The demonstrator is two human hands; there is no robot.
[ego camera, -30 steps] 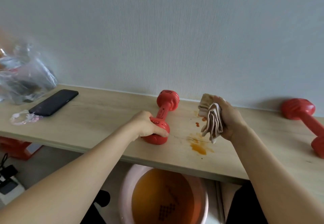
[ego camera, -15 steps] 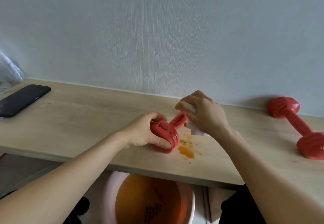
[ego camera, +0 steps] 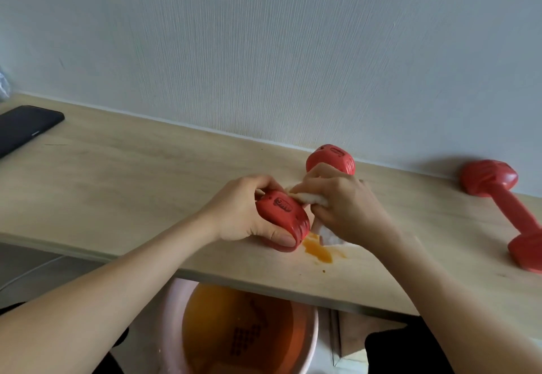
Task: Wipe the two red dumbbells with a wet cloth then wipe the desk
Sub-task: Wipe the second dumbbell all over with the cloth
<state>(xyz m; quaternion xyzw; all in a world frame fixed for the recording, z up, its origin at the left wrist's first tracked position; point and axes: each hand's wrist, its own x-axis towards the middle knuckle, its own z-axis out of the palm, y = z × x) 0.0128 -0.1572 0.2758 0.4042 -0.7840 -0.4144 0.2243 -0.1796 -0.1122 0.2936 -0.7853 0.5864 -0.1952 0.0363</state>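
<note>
Left hand [ego camera: 243, 212]: gripping the near head of the dumbbell [ego camera: 283, 218], thumb lying along its lower edge and fingers curling over the top.
Right hand [ego camera: 346, 209]: wrapping around the dumbbell's bar with the cloth [ego camera: 311, 197] bunched inside the curled fingers, so the bar itself is hidden.
Dumbbell: lying on the desk [ego camera: 146, 174] near its front edge, its far head pointing toward the wall [ego camera: 264, 51].
Cloth: showing white between the fingers, with one end hanging down and touching the desk.
Second dumbbell [ego camera: 510, 212]: lying on the desk well apart to the right, untouched.
Stain [ego camera: 318, 250]: an orange puddle sitting on the desk just beside the gripped dumbbell's near head.
Phone [ego camera: 23, 127]: lying on the desk's far left.
Basin [ego camera: 240, 329]: sitting below the desk's front edge, holding orange liquid.
</note>
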